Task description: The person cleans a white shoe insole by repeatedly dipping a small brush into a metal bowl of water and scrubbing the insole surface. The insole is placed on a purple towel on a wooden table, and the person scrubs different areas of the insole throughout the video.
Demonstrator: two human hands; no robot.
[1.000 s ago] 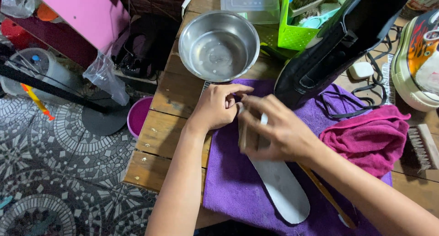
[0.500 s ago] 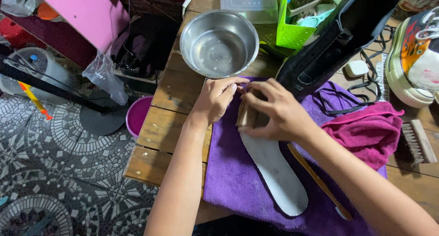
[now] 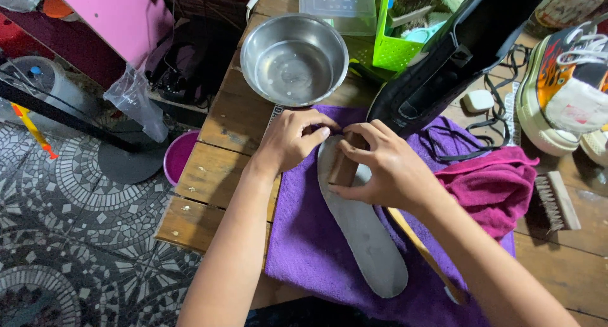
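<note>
- Your left hand (image 3: 292, 139) pinches the toe end of the grey insole (image 3: 364, 229), fingers closed on its rim.
- The insole lies flat on the purple cloth (image 3: 310, 244), which drapes over the wooden table's (image 3: 209, 175) near edge.
- Your right hand (image 3: 386, 168) grips a small brown block (image 3: 345, 165), pressed against the insole.
- Behind your hands a steel bowl (image 3: 293, 57) sits by the left edge; a black boot (image 3: 443, 67) leans toward the far right.

I see even, soft daylight with only faint shadows under my forearms. A mild glare sits inside the steel bowl (image 3: 294, 59). Focus is sharp at centre; the edges bend slightly, and the floor corners look dimmer.
</note>
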